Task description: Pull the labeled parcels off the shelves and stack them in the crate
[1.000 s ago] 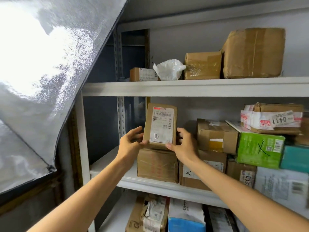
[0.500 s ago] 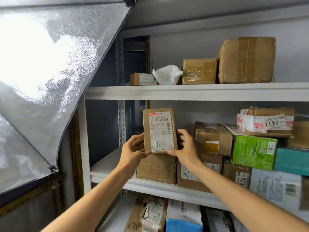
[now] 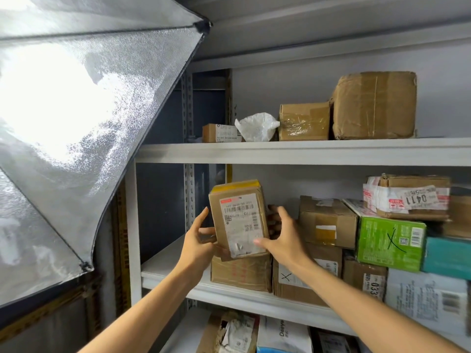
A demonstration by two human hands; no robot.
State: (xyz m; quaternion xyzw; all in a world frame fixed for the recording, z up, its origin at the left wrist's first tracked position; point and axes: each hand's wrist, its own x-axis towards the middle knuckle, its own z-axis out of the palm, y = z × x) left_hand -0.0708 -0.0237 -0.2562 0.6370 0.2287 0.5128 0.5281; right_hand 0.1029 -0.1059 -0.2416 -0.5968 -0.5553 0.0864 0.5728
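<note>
Shelving: white racks (image 3: 293, 152) full of cartons, silver reflector (image 3: 76, 123) crowding the left
Middle shelf (image 3: 254, 300): bare gap left of the stack, front edge open
Labeled parcel (image 3: 239, 220): upright, slightly tipped, over a brown box (image 3: 239, 275)
Left hand (image 3: 198, 242): gripping its lower left edge
Right hand (image 3: 285, 238): thumb on label, fingers curled behind

Your parcel (image 3: 239, 220) hides the fingertips of your right grip (image 3: 283, 240) and the top of the brown box (image 3: 240, 273) beneath it, its label print blurs past reading, and the bottom edge cuts off the lower-shelf parcels (image 3: 280, 335).
</note>
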